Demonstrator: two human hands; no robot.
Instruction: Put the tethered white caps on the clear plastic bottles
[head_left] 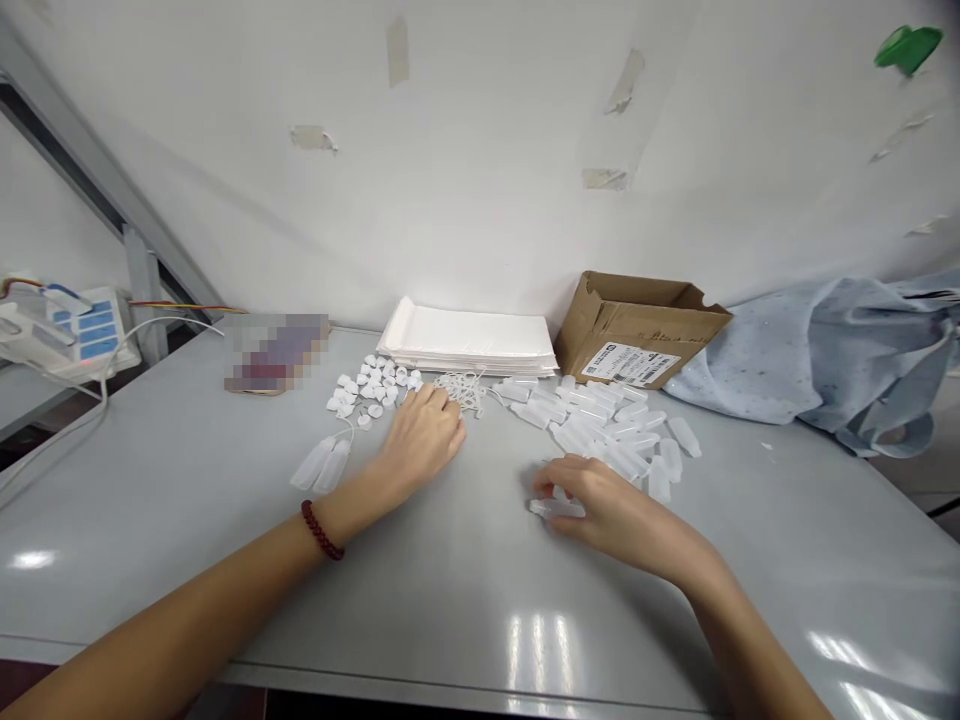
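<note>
My right hand (600, 505) pinches a small translucent plastic bottle (564, 509) lying sideways just above the grey table. Beyond it spreads a heap of similar empty-looking bottles (600, 425). My left hand (421, 440) reaches to the edge between a cluster of small white caps (375, 383) and a tangle of thin white loops or strings (463, 392). Its fingers are curled downward and the tips are hidden, so what they hold cannot be made out. To the left of that hand lie a few bottles (322, 465) with a thin white cord at their necks.
A stack of white padded envelopes (472, 335) lies against the wall. Beside it leans an open cardboard box (637, 330), then a light blue cloth (810, 350). On the left are a blurred phone-like object (277, 355) and a white device with cables (82, 325).
</note>
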